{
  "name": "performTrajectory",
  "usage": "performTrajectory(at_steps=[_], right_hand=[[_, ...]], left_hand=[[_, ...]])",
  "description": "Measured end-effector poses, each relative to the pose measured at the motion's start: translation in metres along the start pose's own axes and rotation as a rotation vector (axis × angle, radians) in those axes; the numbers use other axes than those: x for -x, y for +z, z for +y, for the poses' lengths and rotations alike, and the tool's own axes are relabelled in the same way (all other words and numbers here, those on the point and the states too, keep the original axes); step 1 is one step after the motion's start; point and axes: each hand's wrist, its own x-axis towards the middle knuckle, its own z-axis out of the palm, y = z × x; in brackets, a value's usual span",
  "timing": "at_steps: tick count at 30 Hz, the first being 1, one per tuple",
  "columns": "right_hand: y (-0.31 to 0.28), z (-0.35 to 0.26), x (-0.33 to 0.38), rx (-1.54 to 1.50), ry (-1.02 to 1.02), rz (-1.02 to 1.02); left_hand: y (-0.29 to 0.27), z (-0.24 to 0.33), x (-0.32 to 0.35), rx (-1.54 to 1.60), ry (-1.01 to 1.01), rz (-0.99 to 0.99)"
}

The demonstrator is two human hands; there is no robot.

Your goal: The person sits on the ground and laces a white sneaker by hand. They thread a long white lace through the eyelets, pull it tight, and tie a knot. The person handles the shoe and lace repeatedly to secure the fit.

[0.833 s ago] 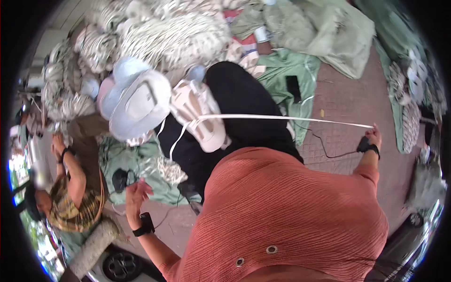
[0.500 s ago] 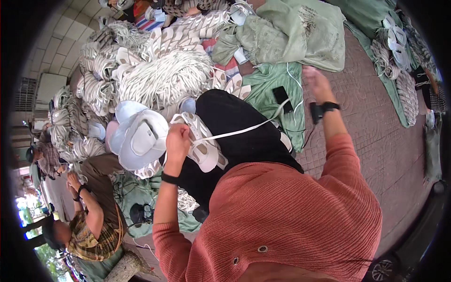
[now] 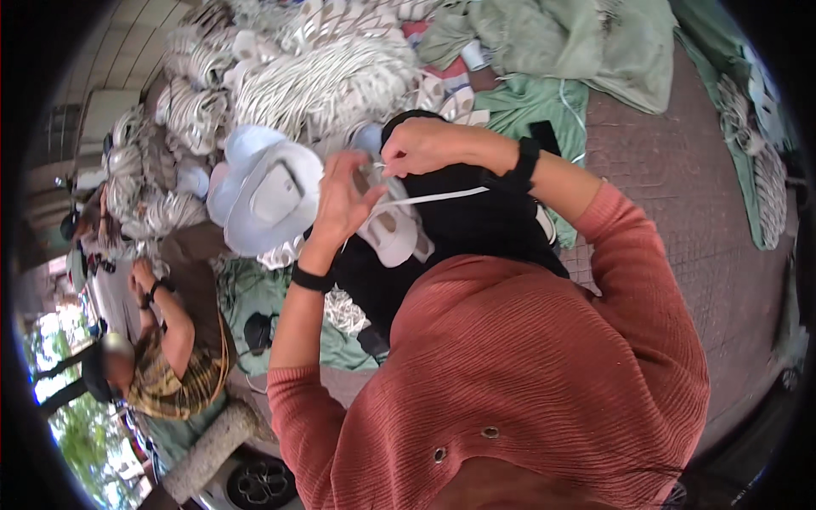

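A white shoe upper with tan panels lies across my black-clad thigh. My left hand grips its left side, thumb spread from the fingers, slightly blurred. Close beside it, my right hand is closed in a pinch at the upper's far end, with a bit of white lace at the fingertips. A flat white shoelace stretches from the upper to the right over my thigh. Left of my left hand sits a nested stack of pale blue-white moulded pieces.
Heaps of bundled white laces and shoe uppers lie beyond my knees. A black phone rests on green cloth. Green sacks lie at the far right. Another person sits at my left. Brick paving extends on the right.
My right hand has come in from the far right to the upper, beside my left hand. My left fingers have spread from a pinch. The picture has shifted slightly.
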Motion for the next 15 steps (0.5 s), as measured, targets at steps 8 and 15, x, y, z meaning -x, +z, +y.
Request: performTrajectory(at_steps=[8,15], right_hand=[[-0.005,-0.029,0.007,-0.003,0.038,0.088],[0.004,-0.009,0.025,-0.189,0.232,-0.262]], left_hand=[[-0.024,0.032,-0.014,0.749,-0.521,-0.488],[-0.025,0.012,0.008,0.5,-0.487,-0.404]])
